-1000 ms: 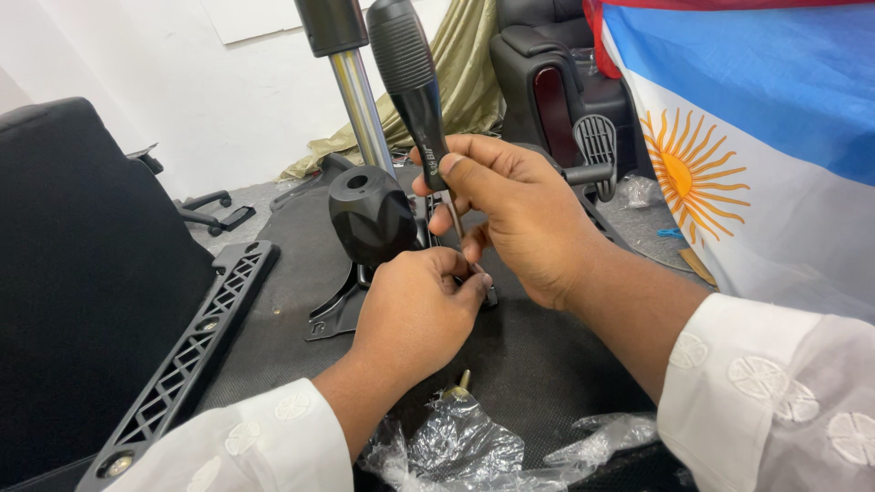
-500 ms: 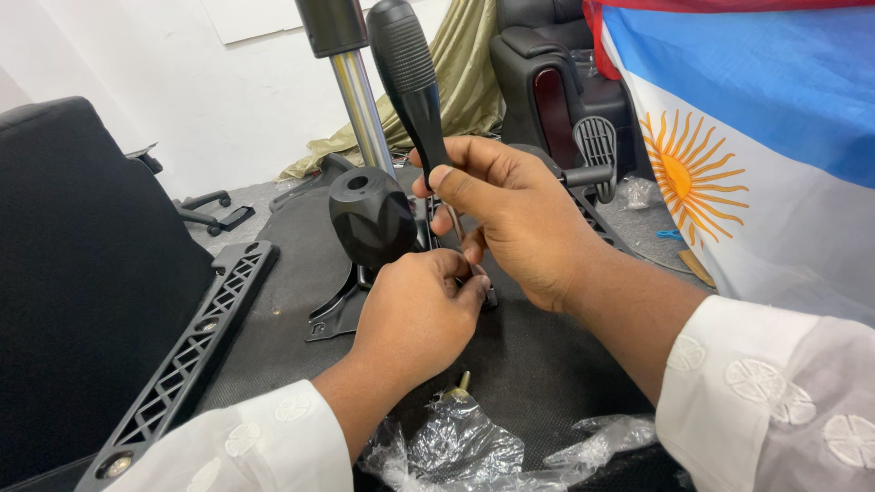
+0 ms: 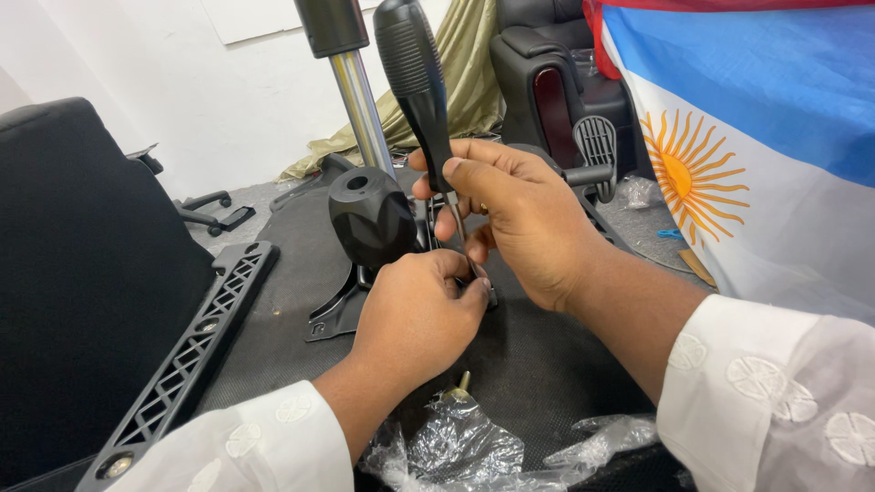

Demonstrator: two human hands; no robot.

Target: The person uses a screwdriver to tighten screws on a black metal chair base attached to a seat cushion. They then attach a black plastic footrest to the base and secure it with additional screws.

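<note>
Black fabric covers the underside of a chair seat (image 3: 510,355) lying flat in front of me, and both my hands meet at its middle. My right hand (image 3: 524,223) is closed around the shaft of a screwdriver (image 3: 417,77) with a ribbed black handle, held nearly upright, its thin metal tip pointing down toward the seat. My left hand (image 3: 415,319) is curled at the tip, fingertips pinched on something small I cannot make out, most likely a screw. Just left of my hands a black metal mechanism plate (image 3: 369,223) with a round hub rests on the seat, and a chrome gas-lift column (image 3: 360,105) rises behind it. Judging by this, the plate sits in place but its fastening looks unfinished: the driver is at one fixing point, and a loose brass-coloured bolt (image 3: 460,384) lies on a crumpled clear plastic bag (image 3: 465,446) near my left wrist. A black latticed armrest bracket (image 3: 187,360) lies along the seat's left edge, beside a black chair back (image 3: 82,264). On my right a blue and white flag with a yellow sun (image 3: 729,155) hangs close, so elbow room there is tight; the space above the handle is open.
</note>
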